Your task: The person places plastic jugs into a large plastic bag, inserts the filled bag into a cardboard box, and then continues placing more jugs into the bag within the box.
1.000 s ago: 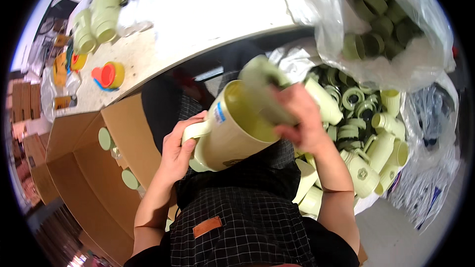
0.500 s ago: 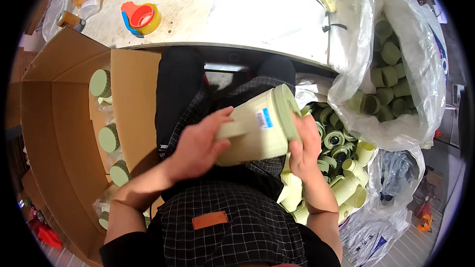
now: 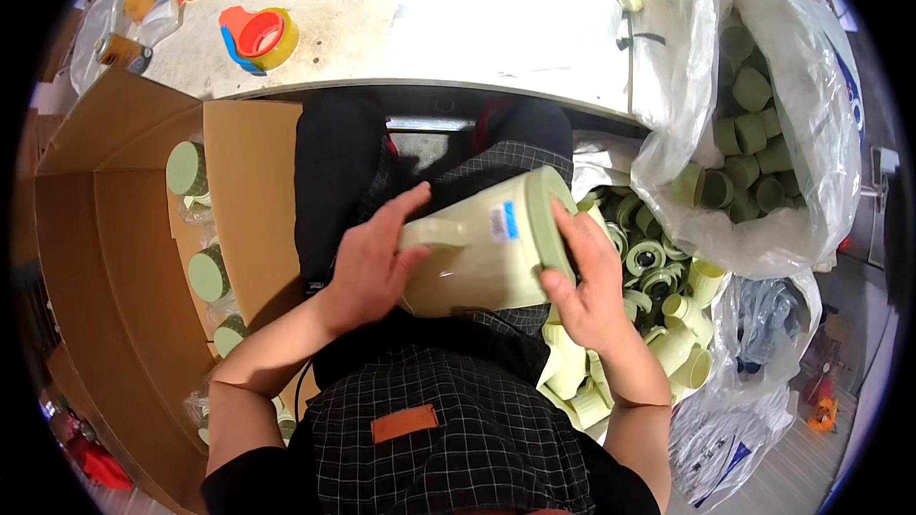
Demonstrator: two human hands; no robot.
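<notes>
Head view: a pale green jug (image 3: 468, 278) lies tilted on its side above the person's lap, base to the left, top to the right and a little higher. Darker green lid (image 3: 545, 229) seated on the top end; blue-and-white label (image 3: 503, 222) on the body near it; handle (image 3: 437, 232) on the side nearer the left hand.

Left grip (image 3: 365, 262): bare hand, spread, fingers stretched and thumb held apart, at the base end beside the handle; how firmly it bears on the jug, cannot tell. Right grip (image 3: 593, 281): bare hand pinching the lid, thumb on its rim, fingers across its outer face.

Below the jug, a dark checked apron (image 3: 448, 377) with a brown patch (image 3: 404, 423).

Left of the lap, an open cardboard box (image 3: 253, 191) with a column of green-topped containers (image 3: 183, 169), some in clear wrap.

Beyond the knees, a counter (image 3: 343, 43) carrying a red, blue and yellow tape dispenser (image 3: 262, 38) and, by the left corner, a small can (image 3: 124, 51).

Right side: a clear bag (image 3: 682, 219) of green cups (image 3: 750, 91); nearer the person, green ring-shaped parts (image 3: 645, 257) heaped beside paler vessels (image 3: 685, 324)
</notes>
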